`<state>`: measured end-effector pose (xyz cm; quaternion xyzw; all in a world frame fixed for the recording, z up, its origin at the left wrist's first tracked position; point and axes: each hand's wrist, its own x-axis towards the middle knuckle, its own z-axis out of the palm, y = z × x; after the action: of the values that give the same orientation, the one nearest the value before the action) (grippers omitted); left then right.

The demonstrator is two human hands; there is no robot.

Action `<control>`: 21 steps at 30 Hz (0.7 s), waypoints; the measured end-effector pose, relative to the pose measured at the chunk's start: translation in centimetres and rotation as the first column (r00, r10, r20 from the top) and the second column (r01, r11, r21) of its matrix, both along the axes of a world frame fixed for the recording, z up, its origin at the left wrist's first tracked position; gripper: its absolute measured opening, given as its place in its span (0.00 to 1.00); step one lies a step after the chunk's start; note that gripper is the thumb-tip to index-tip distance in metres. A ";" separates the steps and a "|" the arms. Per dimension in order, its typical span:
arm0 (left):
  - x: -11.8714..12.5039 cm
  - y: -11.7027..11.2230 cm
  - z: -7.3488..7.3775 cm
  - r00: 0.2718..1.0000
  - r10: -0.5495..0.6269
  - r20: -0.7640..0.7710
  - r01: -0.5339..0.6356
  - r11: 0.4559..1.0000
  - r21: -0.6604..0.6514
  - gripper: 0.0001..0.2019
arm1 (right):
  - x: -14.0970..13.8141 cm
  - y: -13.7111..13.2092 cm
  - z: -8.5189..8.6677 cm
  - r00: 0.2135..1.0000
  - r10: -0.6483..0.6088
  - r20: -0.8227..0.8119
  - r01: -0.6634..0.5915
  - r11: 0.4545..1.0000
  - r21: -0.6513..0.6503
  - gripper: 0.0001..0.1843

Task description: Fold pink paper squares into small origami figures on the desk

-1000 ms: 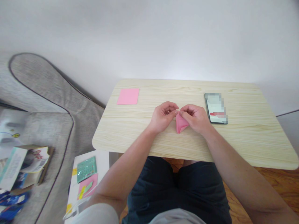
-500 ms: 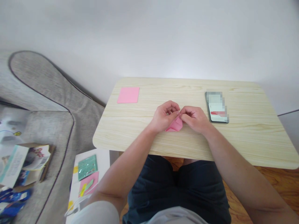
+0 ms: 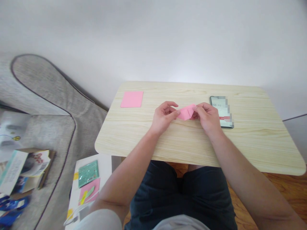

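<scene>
A folded pink paper (image 3: pixel 185 113), creased into a small angular shape, is held up between my two hands over the table. My left hand (image 3: pixel 165 115) pinches its left end between thumb and fingers, the index finger stretched out above. At the paper's right end, my right hand (image 3: pixel 208 116) grips it with thumb and fingertips. Beyond my left hand, a flat square of pink paper (image 3: pixel 131 99) lies near the table's back left. Close behind my right hand is a phone (image 3: pixel 224 110) with a partly blurred screen.
The light wood-grain table (image 3: pixel 254 137) stands against a white wall. To its left is a grey sofa (image 3: pixel 50 127) with an opened box (image 3: pixel 18 171) on it. A low white surface below holds a green packet (image 3: pixel 88 173) and coloured papers.
My hands have moved apart, and the folded pink paper has turned and risen, now stretched between them. My right hand has shifted right, closer to the phone.
</scene>
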<state>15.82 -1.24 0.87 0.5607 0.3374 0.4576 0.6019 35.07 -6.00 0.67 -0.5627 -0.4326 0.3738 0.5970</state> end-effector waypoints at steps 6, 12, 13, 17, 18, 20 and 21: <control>0.0 0.0 0.0 0.999 -0.028 0.045 0.028 1.000 0.013 0.12 | 0.0 -0.1 -0.1 0.997 0.057 -0.044 -0.057 0.998 0.000 0.12; 0.0 -0.1 0.1 0.998 -0.038 0.047 0.036 0.999 0.037 0.13 | 0.1 -0.2 0.0 0.996 0.077 -0.036 -0.076 0.997 0.009 0.11; 0.0 -0.1 0.0 0.998 -0.041 0.052 0.039 0.999 0.036 0.14 | 0.1 -0.2 0.0 0.996 0.076 -0.044 -0.076 0.997 0.008 0.11; -0.1 0.0 0.0 0.998 -0.045 0.051 0.043 0.998 0.036 0.12 | 0.1 -0.2 0.2 0.992 0.094 -0.083 -0.093 0.996 0.012 0.16; -0.1 0.0 0.0 0.998 -0.042 0.047 0.041 0.999 0.036 0.11 | 0.1 -0.2 0.2 0.991 0.102 -0.089 -0.101 0.995 0.018 0.16; -0.1 -0.1 0.0 0.998 -0.035 0.045 0.034 0.999 0.028 0.10 | 0.1 -0.2 0.2 0.988 0.119 -0.098 -0.116 0.993 0.037 0.13; -0.1 -0.1 0.1 0.998 -0.033 0.047 0.032 0.999 0.019 0.09 | 0.2 -0.2 0.2 0.987 0.126 -0.101 -0.122 0.992 0.044 0.10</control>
<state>15.71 -1.31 0.94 0.5608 0.3097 0.4640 0.6118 35.25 -6.19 0.82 -0.5032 -0.4421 0.4307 0.6049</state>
